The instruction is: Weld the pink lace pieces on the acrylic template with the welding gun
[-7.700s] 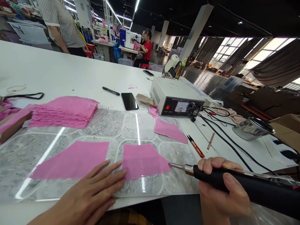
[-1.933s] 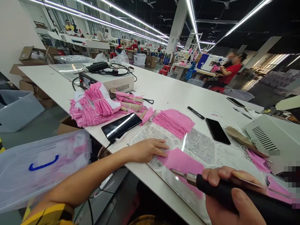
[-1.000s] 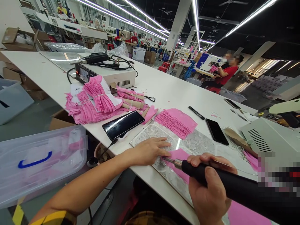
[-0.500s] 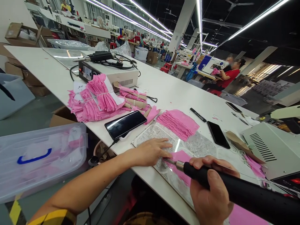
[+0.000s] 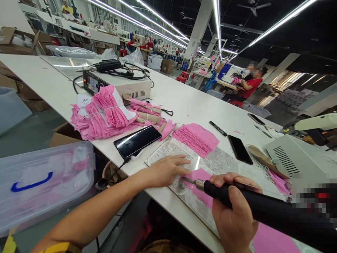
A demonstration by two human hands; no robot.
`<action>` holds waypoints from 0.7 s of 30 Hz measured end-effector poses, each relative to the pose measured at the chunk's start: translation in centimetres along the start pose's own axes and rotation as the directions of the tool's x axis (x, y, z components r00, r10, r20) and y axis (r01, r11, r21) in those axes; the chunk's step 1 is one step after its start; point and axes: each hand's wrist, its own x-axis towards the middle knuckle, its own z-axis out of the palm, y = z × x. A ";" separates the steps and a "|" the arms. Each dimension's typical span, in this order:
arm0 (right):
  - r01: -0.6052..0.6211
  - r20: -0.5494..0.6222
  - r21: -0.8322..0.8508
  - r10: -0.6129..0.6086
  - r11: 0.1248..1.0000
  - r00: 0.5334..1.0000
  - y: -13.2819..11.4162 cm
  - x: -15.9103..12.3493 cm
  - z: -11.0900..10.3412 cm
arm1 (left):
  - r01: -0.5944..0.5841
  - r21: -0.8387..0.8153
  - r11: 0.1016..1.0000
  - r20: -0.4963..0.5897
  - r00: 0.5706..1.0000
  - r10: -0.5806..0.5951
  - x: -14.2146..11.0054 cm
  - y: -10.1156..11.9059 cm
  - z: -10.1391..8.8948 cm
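Observation:
My left hand [image 5: 168, 171] lies flat with fingers spread on a scratched clear board [image 5: 225, 160]. Its fingertips are at the left edge of a flat pink fabric piece [image 5: 200, 174]. In my right hand [image 5: 233, 214] is a handheld cutter [image 5: 263, 207] with a thick black handle and a slim metal tip. The tip points left, beside my left fingers at the fabric's edge; whether it touches cannot be seen. Behind them lies a stack of pink fabric pieces [image 5: 196, 138]. Another pink piece [image 5: 273, 239] lies at the lower right, partly hidden by the right hand.
A black phone [image 5: 137, 140] with a cable and tied pink bundles [image 5: 105, 112] lie left. A control box [image 5: 137, 88] carries a similar tool [image 5: 107, 65]. Rightward are a marker [image 5: 218, 128], a second phone [image 5: 240, 149] and another box [image 5: 295, 154]. A lidded bin [image 5: 47, 179] stands beside the table.
The whole view has shifted slightly, so things appear a little farther left. Both hands and the cutter keep nearly the same places on the board.

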 end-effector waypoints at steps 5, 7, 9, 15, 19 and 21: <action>-0.014 -0.079 0.030 0.016 0.999 0.997 -0.6 0.8 -0.2 | 0.048 -0.116 0.992 -0.109 0.992 -0.061 -0.8 -0.1 -0.4; -0.020 -0.091 0.031 0.023 0.999 0.996 -0.5 0.9 -0.1 | 0.049 -0.118 0.992 -0.108 0.992 -0.061 -1.1 -0.2 -0.4; -0.026 -0.092 0.038 0.029 0.999 0.995 -0.3 1.0 0.1 | 0.061 -0.107 0.992 -0.101 0.992 -0.072 -1.4 -0.2 -0.4; -0.043 -0.070 0.037 0.045 0.998 0.997 0.5 1.0 0.5 | 0.059 -0.057 0.997 -0.073 0.995 -0.063 -1.7 -0.2 -0.3; -0.057 -0.066 0.032 0.059 0.998 0.996 0.6 1.1 0.5 | 0.064 -0.033 0.997 -0.071 0.995 -0.066 -1.8 -0.2 -0.2; -0.060 -0.058 0.032 0.062 0.998 0.996 0.7 1.1 0.5 | 0.063 -0.028 0.998 -0.071 0.995 -0.065 -1.8 -0.2 -0.1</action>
